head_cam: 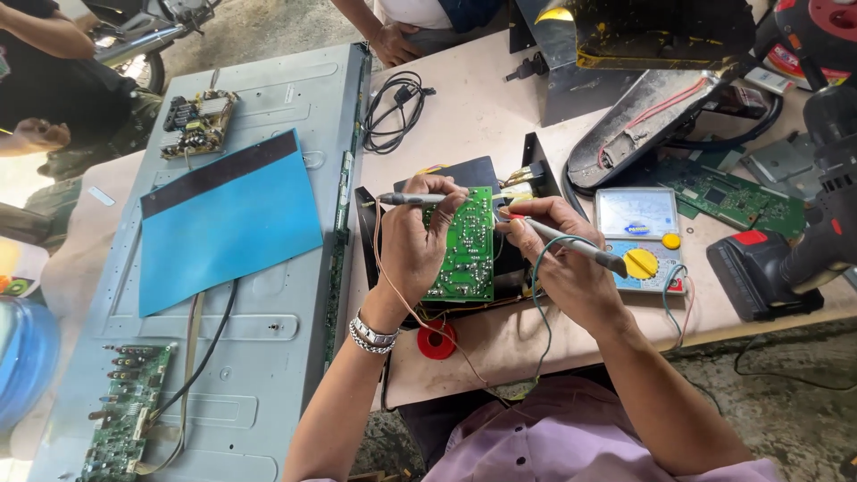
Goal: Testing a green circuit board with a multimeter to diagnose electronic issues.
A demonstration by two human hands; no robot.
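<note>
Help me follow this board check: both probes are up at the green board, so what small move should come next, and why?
Probably a glance at the meter while holding steady. The left hand and right hand each hold a probe with tips at the top edge of the green board, so a reading seems due. Whether both tips touch is unclear.

Circuit board (469, 245): glossy green laminate. Desk (473, 116): matt, smooth, pale. Back panel (268, 357): dull grey metal. Bracelet (370, 335): shiny metal.
</note>
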